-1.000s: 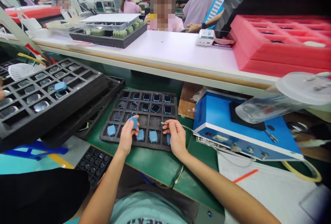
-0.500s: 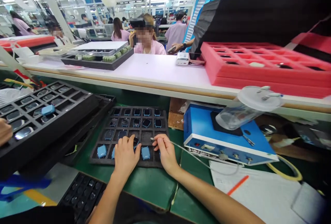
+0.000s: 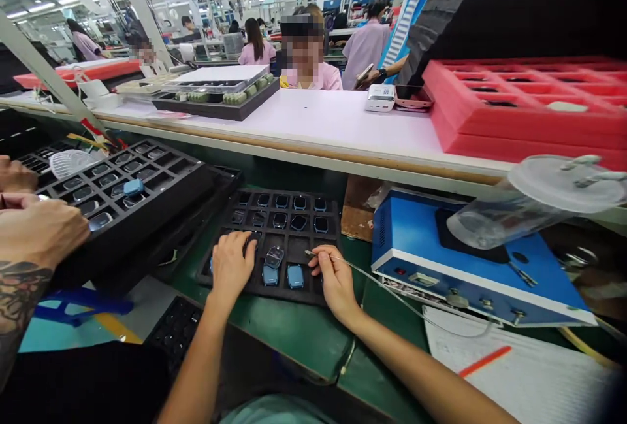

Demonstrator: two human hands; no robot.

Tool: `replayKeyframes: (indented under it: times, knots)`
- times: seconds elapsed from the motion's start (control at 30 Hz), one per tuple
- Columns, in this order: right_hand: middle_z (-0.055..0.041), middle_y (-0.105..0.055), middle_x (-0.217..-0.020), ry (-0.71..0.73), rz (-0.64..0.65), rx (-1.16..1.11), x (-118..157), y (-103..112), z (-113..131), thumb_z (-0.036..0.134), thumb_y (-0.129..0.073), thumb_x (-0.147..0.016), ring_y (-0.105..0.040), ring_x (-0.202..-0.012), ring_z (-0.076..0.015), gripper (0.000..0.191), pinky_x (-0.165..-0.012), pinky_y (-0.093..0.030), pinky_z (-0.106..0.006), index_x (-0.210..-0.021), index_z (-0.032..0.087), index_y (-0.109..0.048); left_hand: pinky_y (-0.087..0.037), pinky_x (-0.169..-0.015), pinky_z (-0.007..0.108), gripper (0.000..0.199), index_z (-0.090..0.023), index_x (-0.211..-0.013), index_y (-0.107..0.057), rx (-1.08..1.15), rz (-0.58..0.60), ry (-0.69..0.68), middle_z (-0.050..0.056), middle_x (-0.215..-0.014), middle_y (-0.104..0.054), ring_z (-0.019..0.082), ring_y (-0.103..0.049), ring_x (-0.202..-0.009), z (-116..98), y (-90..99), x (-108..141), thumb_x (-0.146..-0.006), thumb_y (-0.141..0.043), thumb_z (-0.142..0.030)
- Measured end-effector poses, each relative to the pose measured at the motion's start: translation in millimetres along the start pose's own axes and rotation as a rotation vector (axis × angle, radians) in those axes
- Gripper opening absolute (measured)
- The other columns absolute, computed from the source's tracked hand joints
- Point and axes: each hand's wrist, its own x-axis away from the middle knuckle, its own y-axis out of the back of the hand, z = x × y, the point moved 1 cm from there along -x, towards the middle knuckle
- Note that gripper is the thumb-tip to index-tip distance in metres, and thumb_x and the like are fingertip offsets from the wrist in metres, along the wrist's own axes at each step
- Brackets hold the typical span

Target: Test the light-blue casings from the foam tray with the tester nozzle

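Note:
A black foam tray (image 3: 304, 294) with square compartments lies on the green bench, holding dark-screened watch faces and blue watch cases. My left hand (image 3: 232, 268) rests over its front left compartments, thumb apart from the fingers; the fingertips are partly hidden. Just right of it, a watch face (image 3: 274, 257) lies tilted, above a blue watch case (image 3: 270, 275). Another blue case (image 3: 295, 276) sits beside that one. Over the tray's right side, my right hand (image 3: 335, 277) pinches a thin pale tube (image 3: 375, 279) close to its small tip, which points left.
A co-worker's hand (image 3: 46, 231) reaches over stacked black trays (image 3: 161, 215) at left. On the right stand a blue control box (image 3: 421, 274) with a clear cup (image 3: 482, 218) on it and papers (image 3: 519, 378). Above runs a white shelf (image 3: 313, 130) bearing red foam trays (image 3: 490, 130).
My left hand has moved left across the tray, uncovering the tilted watch face. My right hand keeps the tube. The view has turned left, and more of the co-worker's arm shows.

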Motion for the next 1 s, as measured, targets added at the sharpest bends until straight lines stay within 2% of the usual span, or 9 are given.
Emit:
replayKeyframes:
  times: [0.13, 0.27, 0.37, 0.5, 0.6, 0.7, 0.8, 0.9, 1.0]
  knots:
    - [-0.0038, -0.065, -0.088, 0.023, 0.0, 0.045, 1.9, 0.1, -0.9, 0.047, -0.049, -0.101, -0.063, -0.069, -0.015, 0.031, -0.059, -0.056, -0.028, -0.099, 0.022, -0.067, -0.047, -0.095, 0.049, 0.031, -0.015, -0.112, -0.076, -0.002, 0.097, 0.002, 0.019, -0.109, -0.076, 0.038, -0.064, -0.115, 6.5, 0.2, -27.0, -0.097, -0.054, -0.03]
    - [-0.0077, -0.065, -0.104, 0.044, -0.03, 0.043, 4.0, -1.3, -2.5, 0.049, -0.049, -0.101, -0.067, -0.082, -0.0175, 0.032, -0.063, -0.06, -0.03, -0.105, 0.021, -0.066, -0.047, -0.096, 0.049, 0.024, -0.013, -0.095, -0.078, 0.011, 0.176, 0.005, 0.022, -0.096, -0.076, 0.041, -0.065, -0.113, 1.2, -3.6, -35.7, -0.086, -0.07, -0.033]
    - [-0.0106, -0.064, -0.118, 0.047, -0.04, 0.012, 5.0, -2.7, -2.7, 0.05, -0.049, -0.102, -0.069, -0.094, -0.0196, 0.034, -0.067, -0.063, -0.032, -0.108, 0.021, -0.065, -0.048, -0.096, 0.045, 0.023, -0.016, -0.095, -0.076, 0.061, 0.206, 0.038, 0.018, -0.098, -0.076, 0.039, -0.065, -0.115, 2.4, -4.2, -35.6, -0.079, -0.078, -0.033]
    - [-0.0108, -0.066, -0.117, 0.052, -0.04, -0.026, 5.4, -4.3, -0.7, 0.05, -0.051, -0.102, -0.071, -0.095, -0.0199, 0.034, -0.069, -0.064, -0.033, -0.107, 0.02, -0.066, -0.049, -0.095, 0.045, 0.034, -0.019, -0.109, -0.072, 0.227, 0.153, 0.122, 0.015, -0.109, -0.075, 0.036, -0.069, -0.109, 8.8, -5.6, -33.4, -0.077, -0.077, -0.028]
    - [-0.0103, -0.067, -0.115, 0.078, -0.049, -0.044, 4.2, -5.7, 1.4, 0.05, -0.053, -0.101, -0.072, -0.094, -0.0197, 0.033, -0.071, -0.066, -0.035, -0.103, 0.02, -0.068, -0.05, -0.094, 0.045, 0.034, -0.019, -0.106, -0.071, 0.443, 0.077, 0.18, 0.012, -0.104, -0.074, 0.033, -0.07, -0.101, 14.4, -6.5, -32.8, -0.073, -0.077, -0.025]
    - [-0.0105, -0.068, -0.113, 0.106, -0.066, -0.05, -0.2, -6.0, 4.9, 0.05, -0.056, -0.1, -0.073, -0.091, -0.0199, 0.033, -0.073, -0.066, -0.036, -0.1, 0.02, -0.071, -0.052, -0.09, 0.043, 0.029, -0.02, -0.099, -0.069, 0.74, -0.001, 0.234, 0.009, -0.095, -0.072, 0.029, -0.068, -0.097, 16.9, -3.2, -32.8, -0.074, -0.076, -0.031]
    - [-0.0105, -0.07, -0.111, 0.118, -0.081, -0.046, -6.0, -2.9, 14.9, 0.049, -0.059, -0.098, -0.073, -0.09, -0.0201, 0.033, -0.076, -0.066, -0.038, -0.1, 0.02, -0.073, -0.054, -0.083, 0.038, 0.041, -0.019, -0.113, -0.064, 1.113, -0.028, 0.277, 0.01, -0.106, -0.069, 0.024, -0.067, -0.097, 6.6, 2.7, -25.4, -0.081, -0.068, -0.043]
    - [-0.0087, -0.071, -0.107, 0.136, -0.108, -0.029, -8.3, 2.7, 33.2, 0.045, -0.06, -0.099, -0.071, -0.093, -0.02, 0.028, -0.085, -0.063, -0.039, -0.105, 0.021, -0.072, -0.053, -0.075, 0.031, 0.044, -0.019, -0.121, -0.062, 1.479, 0.085, 0.291, 0.012, -0.112, -0.067, 0.02, -0.066, -0.093, -22.3, 3.8, -7.3, -0.088, -0.06, -0.048]
    - [-0.0066, -0.072, -0.102, 0.192, -0.147, -0.002, -5.7, 7.7, 51.5, 0.042, -0.061, -0.099, -0.07, -0.092, -0.0195, 0.023, -0.084, -0.062, -0.038, -0.104, 0.022, -0.07, -0.048, -0.063, 0.027, 0.042, -0.016, -0.115, -0.068, 1.739, 0.278, 0.313, 0.012, -0.101, -0.067, 0.016, -0.061, -0.078, -60.0, -3.0, 12.1, -0.087, -0.064, -0.047]
